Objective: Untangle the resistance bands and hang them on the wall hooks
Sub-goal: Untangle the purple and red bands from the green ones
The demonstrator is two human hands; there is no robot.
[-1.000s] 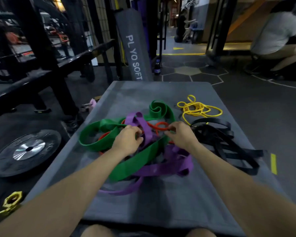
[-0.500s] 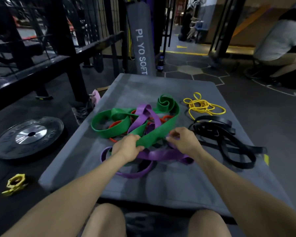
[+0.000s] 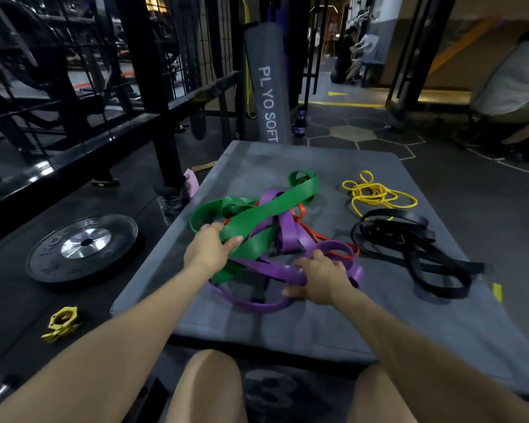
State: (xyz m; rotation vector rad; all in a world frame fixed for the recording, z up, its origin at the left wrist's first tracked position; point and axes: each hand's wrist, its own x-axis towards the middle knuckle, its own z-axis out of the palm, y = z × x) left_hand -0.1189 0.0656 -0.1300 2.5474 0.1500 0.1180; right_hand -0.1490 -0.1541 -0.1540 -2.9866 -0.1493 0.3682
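A: Progress?
B: None hung. My left hand (image 3: 209, 248) gripped the green band (image 3: 269, 209); my right hand (image 3: 321, 277) clutched the purple band (image 3: 275, 271), both knotted between my grips.

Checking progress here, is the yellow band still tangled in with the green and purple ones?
No, the yellow band lies apart from the green band and purple band.

Green band (image 3: 269, 209), purple band (image 3: 275, 270), orange band (image 3: 312, 232): tangled before me; yellow band (image 3: 376, 195), black bands (image 3: 409, 239) heaped apart
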